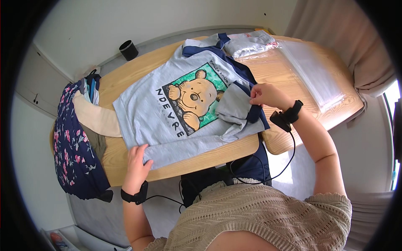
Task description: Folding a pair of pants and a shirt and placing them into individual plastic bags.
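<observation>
Head view shows a light grey long-sleeved shirt (167,125) with navy shoulder panels and a bear print, spread face up on a wooden table (335,100). Its long axis runs diagonally: the collar lies at the far side, toward the upper right, and the hem lies at the near side, toward the lower left. The left hand (136,163) rests at the near hem corner, fingers closed on the fabric edge and pressing it to the table edge. The right hand (268,95) is at the shirt's right side, fingers pinched on the navy cuff of the sleeve (236,111), which is folded inward and partly covers the print. Both hands therefore hold the same garment on opposite sides of its axis; the right hand is the one on the sleeve, the left the one on the hem. Beside the shirt to the left lies a pile of clothes (75,142); a clear plastic bag (310,71) lies to the right, well apart from either hand.
</observation>
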Action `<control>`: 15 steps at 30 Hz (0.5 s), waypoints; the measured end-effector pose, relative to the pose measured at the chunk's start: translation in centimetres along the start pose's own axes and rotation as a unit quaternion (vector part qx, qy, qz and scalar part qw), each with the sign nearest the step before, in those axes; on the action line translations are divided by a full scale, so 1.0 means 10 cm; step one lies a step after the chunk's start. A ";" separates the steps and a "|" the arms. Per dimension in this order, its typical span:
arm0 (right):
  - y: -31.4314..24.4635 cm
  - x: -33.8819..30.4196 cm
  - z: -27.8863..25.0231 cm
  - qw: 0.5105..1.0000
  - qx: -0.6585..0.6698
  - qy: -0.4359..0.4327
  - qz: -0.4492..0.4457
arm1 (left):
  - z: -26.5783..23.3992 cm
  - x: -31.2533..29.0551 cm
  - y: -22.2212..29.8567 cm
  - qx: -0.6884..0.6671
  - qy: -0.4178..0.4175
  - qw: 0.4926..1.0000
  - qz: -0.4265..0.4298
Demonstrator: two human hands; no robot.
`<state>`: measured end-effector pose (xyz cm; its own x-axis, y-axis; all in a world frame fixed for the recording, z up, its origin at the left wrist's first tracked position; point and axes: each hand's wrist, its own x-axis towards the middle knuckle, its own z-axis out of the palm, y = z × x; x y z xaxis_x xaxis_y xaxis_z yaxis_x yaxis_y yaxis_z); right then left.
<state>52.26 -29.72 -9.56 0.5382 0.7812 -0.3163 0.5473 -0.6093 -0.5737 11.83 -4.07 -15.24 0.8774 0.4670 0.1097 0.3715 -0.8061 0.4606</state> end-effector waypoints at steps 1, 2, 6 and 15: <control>0.06 -0.08 0.02 0.998 0.058 -0.020 0.010 | 0.01 0.01 0.04 0.021 0.011 0.999 -0.028; 0.10 -0.15 0.04 0.992 0.116 -0.043 0.017 | 0.01 0.00 0.08 0.032 0.042 0.998 -0.015; 0.30 -0.67 0.08 0.965 0.242 0.098 -0.023 | -0.02 -0.12 0.12 0.005 0.064 0.998 0.004; 0.58 -2.13 0.36 0.607 0.658 0.241 -0.375 | -0.07 -0.60 0.28 0.062 0.222 0.972 0.044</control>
<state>41.65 -49.35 -8.86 0.7530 0.4475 0.4824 -0.0605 0.7771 -0.6265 7.38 -8.91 -14.04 0.6999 0.4831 0.5261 0.3592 -0.8747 0.3253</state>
